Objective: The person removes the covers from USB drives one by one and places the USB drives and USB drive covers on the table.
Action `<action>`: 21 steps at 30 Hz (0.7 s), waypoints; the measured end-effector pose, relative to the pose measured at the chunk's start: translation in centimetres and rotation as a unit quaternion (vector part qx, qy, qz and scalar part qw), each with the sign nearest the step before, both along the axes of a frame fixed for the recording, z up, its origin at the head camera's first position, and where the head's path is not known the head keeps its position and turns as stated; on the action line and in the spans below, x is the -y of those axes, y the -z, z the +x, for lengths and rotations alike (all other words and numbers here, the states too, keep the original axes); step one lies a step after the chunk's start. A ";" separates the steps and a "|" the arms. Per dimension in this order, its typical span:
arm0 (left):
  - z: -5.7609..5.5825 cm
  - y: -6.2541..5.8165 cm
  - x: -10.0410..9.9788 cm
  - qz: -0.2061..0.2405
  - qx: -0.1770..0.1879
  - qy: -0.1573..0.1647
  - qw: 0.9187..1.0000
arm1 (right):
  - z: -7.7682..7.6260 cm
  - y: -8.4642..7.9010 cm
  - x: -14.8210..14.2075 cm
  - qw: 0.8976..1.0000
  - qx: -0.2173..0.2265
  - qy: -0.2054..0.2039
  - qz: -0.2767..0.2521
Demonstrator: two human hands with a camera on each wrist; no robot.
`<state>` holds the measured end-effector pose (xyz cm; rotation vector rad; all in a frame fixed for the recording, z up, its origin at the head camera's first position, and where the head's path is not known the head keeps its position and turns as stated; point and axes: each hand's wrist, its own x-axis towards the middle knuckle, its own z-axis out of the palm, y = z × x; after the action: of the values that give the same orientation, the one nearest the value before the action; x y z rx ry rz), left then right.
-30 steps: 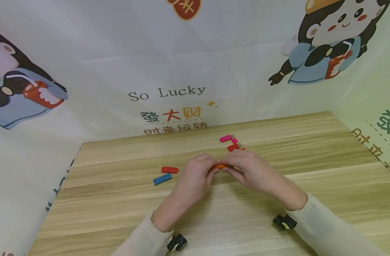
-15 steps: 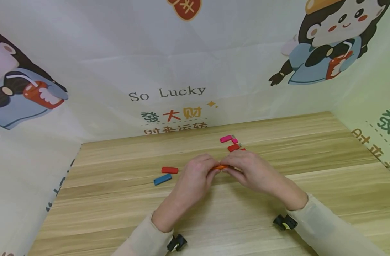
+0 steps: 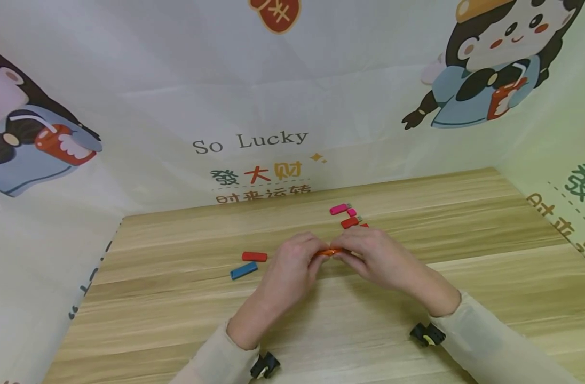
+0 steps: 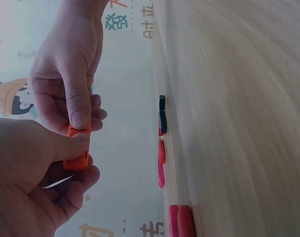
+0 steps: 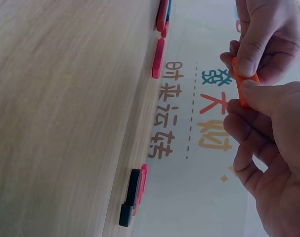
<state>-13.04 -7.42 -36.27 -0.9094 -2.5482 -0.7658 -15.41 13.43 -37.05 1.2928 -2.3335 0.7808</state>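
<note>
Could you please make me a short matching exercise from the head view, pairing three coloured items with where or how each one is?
Items
1. Orange stick
2. Blue stick
3. Pink USB stick

Places and states
A. Lying beyond the hands, its metal connector bare
B. Pinched by both the left hand and the right hand
C. Left of both hands, beside a red stick

Pairs: 1-B, 2-C, 3-A

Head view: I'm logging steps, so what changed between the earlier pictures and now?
Only the framing: the table shows slightly lower. Nothing was visibly taken or let go. The left hand and right hand still pinch the orange stick; the blue stick and the red stick beside it lie unmoved.
</note>
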 end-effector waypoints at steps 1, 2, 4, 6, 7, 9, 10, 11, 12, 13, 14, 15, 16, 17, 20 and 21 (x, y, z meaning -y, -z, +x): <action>0.0 0.0 0.0 -0.001 0.001 -0.002 1.000 | 0.0 0.0 0.0 1.000 0.001 0.001 0.001; 0.0 0.0 0.0 -0.004 0.001 -0.004 1.000 | 0.0 0.0 0.0 1.000 0.001 0.002 0.003; 0.0 0.0 0.0 -0.007 0.004 -0.008 1.000 | 0.0 -0.1 0.1 1.000 0.004 0.005 0.007; 0.0 -0.1 0.0 -0.009 0.008 -0.011 1.000 | 0.0 -0.2 0.1 1.000 0.008 0.009 0.012; 0.0 -0.1 0.0 -0.010 0.010 -0.012 1.000 | 0.0 -0.2 0.1 1.000 0.010 0.011 0.014; 0.1 -0.1 0.0 -0.012 0.014 -0.015 1.000 | 0.0 -0.3 0.0 1.000 0.016 0.016 0.017; 0.1 -0.1 -0.1 -0.014 0.015 -0.017 1.000 | 0.0 -0.3 0.0 0.999 0.020 0.018 0.017; 0.1 -0.2 -0.1 -0.016 0.017 -0.018 1.000 | 0.0 -0.3 0.0 0.999 0.023 0.021 0.018; 0.1 -0.2 -0.1 -0.018 0.019 -0.020 0.999 | 0.0 -0.4 0.0 0.999 0.025 0.024 0.019; 0.1 -0.2 -0.1 -0.020 0.020 -0.022 0.999 | 0.0 -0.4 0.0 0.999 0.027 0.026 0.020; 0.1 -0.2 -0.2 -0.022 0.021 -0.023 0.999 | 0.0 -0.4 0.1 0.999 0.030 0.028 0.021; 0.1 -0.2 -0.2 -0.024 0.023 -0.024 0.999 | 0.1 -0.5 0.1 0.999 0.031 0.030 0.022; 0.1 -0.2 -0.2 -0.024 0.023 -0.025 0.999 | 0.1 -0.5 0.1 0.999 0.032 0.032 0.022; 0.1 -0.2 -0.2 -0.025 0.024 -0.026 0.999 | 0.1 -0.5 0.1 0.999 0.033 0.032 0.023; 0.1 -0.3 -0.1 -0.026 0.023 -0.026 0.999 | 0.0 -0.5 0.0 0.999 0.032 0.034 0.022; 0.1 -0.3 -0.1 -0.025 0.023 -0.026 0.999 | 0.0 -0.5 0.0 0.999 0.031 0.034 0.021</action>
<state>-12.90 -7.30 -35.94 -0.8474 -2.6315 -0.7187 -15.41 13.39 -36.56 1.2163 -2.4416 0.7656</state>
